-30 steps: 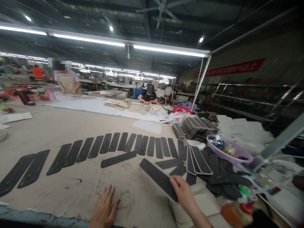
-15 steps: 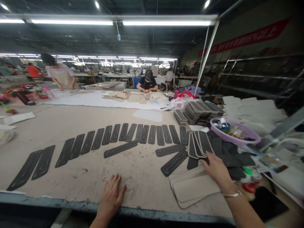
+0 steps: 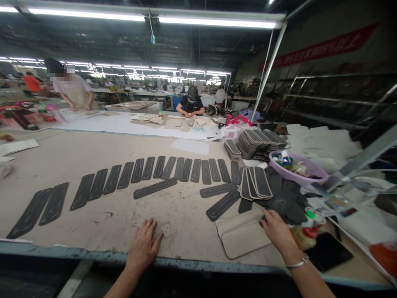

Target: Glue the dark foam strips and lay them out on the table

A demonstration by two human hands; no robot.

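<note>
My left hand (image 3: 144,240) lies flat on the beige tabletop near the front edge, fingers spread and holding nothing. At the right, my right hand (image 3: 277,231) reaches the upper right edge of some stacked beige panels (image 3: 245,236) with rounded corners. Its thumb and forefinger are apart at that edge, and I see nothing lifted in them. Just beyond lies a fanned group of dark panels with pale borders (image 3: 263,182). Several glossy black strips (image 3: 125,175) form a curved row across the table. Two more slanting strips (image 3: 221,205) lie left of the fanned group.
Stacked dark panels (image 3: 252,140) stand at the back right. Beside them is a purple basin (image 3: 297,176) of small items. Bottles (image 3: 307,236) and a flat black object (image 3: 328,251) lie right of my right hand. Two people work at the far tables; a metal post (image 3: 269,68) rises behind.
My right hand has moved from the lower edge of the fanned dark panels down to the beige panels' edge. My left hand stays flat on the table. The camera view has tilted slightly.
</note>
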